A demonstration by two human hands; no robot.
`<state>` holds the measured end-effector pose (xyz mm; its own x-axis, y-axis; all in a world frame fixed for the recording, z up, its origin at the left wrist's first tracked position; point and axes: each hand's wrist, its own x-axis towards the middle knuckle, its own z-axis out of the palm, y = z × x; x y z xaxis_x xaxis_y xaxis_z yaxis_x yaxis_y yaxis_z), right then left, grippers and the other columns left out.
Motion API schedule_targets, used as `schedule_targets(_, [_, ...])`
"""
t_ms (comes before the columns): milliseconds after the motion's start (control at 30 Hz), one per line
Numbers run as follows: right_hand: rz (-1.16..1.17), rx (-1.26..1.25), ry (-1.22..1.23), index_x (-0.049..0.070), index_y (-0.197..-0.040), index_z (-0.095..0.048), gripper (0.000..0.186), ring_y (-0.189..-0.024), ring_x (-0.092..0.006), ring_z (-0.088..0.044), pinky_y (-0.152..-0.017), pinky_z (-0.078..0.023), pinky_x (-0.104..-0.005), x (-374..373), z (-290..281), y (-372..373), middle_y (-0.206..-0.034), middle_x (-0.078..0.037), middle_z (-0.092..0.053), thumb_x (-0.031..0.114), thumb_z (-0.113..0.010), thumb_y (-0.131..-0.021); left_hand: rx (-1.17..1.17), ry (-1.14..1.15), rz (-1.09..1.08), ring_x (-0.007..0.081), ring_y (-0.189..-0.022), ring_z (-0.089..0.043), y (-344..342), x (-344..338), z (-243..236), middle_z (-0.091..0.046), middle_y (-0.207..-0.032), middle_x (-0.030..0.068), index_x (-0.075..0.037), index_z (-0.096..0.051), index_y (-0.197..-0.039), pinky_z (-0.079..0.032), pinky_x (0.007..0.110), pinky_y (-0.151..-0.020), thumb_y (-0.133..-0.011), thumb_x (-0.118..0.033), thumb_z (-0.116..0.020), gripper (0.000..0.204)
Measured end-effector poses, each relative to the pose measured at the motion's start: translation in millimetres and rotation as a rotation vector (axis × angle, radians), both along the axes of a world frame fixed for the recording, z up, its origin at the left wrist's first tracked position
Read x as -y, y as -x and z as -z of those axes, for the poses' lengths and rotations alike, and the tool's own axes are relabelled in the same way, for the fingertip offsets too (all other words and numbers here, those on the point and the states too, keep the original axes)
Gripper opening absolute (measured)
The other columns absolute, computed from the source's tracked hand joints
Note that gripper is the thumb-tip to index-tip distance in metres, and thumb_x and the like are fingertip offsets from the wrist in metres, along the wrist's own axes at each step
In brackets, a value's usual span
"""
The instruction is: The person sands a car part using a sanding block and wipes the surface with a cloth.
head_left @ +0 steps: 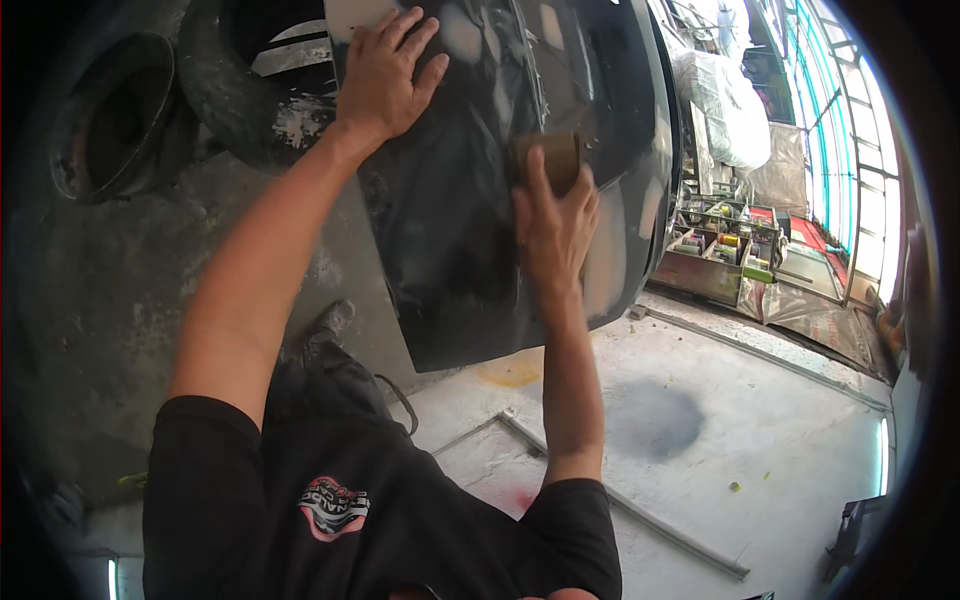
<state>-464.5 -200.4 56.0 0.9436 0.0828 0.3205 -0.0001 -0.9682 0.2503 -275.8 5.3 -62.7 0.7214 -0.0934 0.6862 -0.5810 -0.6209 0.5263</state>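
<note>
Panel work seen from my remote head view: my left grip [393, 85], a bare hand, lies open with the fingers spread and the palm down on a dark grey, curved vehicle body panel [440, 250] marked with pale patches. My right grip [556, 225], also a bare hand, is closed on a brown, rectangular block [553, 160], which rests on the panel to the right of my left grip; I cannot tell the block's material. Containers: at upper left I see a dark, round, open-mouthed vessel [140, 68], its inside too dark for me to tell the contents, with a black, ring-shaped tyre [225, 115] smeared with white just beside it. At right, beyond the panel, stands a shallow, divided tray [702, 273]; its compartments hold small cylindrical items, one of them yellow [729, 240], while a green cylinder [758, 274] lies at its near edge. Above the tray I note a bulky bundle in clear plastic [725, 110]. Below the panel extends a whitish floor [790, 430] bearing a dark, blurred stain [655, 420] and a long, grey, straight bar [670, 533]
</note>
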Motion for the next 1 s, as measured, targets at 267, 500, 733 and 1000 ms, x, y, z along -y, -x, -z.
schedule_targets(267, [0.167,0.031,-0.002,0.034,-0.156,-0.054,0.067,-0.121,-0.0521,-0.054,-0.097,-0.048,-0.0579,-9,-14,-52,-0.142,-0.035,-0.043,0.026,-0.078,-0.094,-0.125,0.066,0.056,0.0401,-0.146,-0.045,8,6,-20,-0.054,-0.153,0.0207,-0.002,-0.058,-0.146,-0.029,0.058,-0.124,-0.106,-0.036,-0.058,0.053])
schedule_targets(500, [0.097,-0.02,-0.003,0.033,-0.155,-0.053,0.065,-0.122,-0.0511,-0.053,-0.095,-0.048,-0.0574,-19,7,10,-0.139,-0.034,-0.046,0.027,-0.076,-0.095,-0.057,-0.072,-0.06,0.0304,-0.151,-0.042,8,2,-6,-0.053,-0.159,0.0068,-0.017,-0.062,-0.15,-0.03,0.057,-0.125,-0.11,-0.049,-0.054,0.052])
schedule_targets(733, [0.073,-0.001,-0.02,0.034,-0.158,-0.052,0.068,-0.125,-0.0524,-0.052,-0.102,-0.046,-0.0589,-17,2,-18,-0.143,-0.033,-0.043,0.025,-0.077,-0.095,-0.075,-0.005,-0.046,0.0301,-0.152,-0.041,1,5,1,-0.053,-0.158,0.006,-0.016,-0.061,-0.151,-0.028,0.057,-0.126,-0.11,-0.049,-0.053,0.053])
schedule_targets(1000, [0.121,0.003,-0.031,0.032,-0.154,-0.056,0.063,-0.124,-0.0511,-0.053,-0.1,-0.047,-0.059,-17,-16,-74,-0.141,-0.033,-0.045,0.026,-0.076,-0.095,-0.106,0.008,-0.043,0.0312,-0.152,-0.041,9,12,-11,-0.052,-0.159,0.0066,-0.014,-0.062,-0.149,-0.027,0.057,-0.127,-0.109,-0.048,-0.054,0.054])
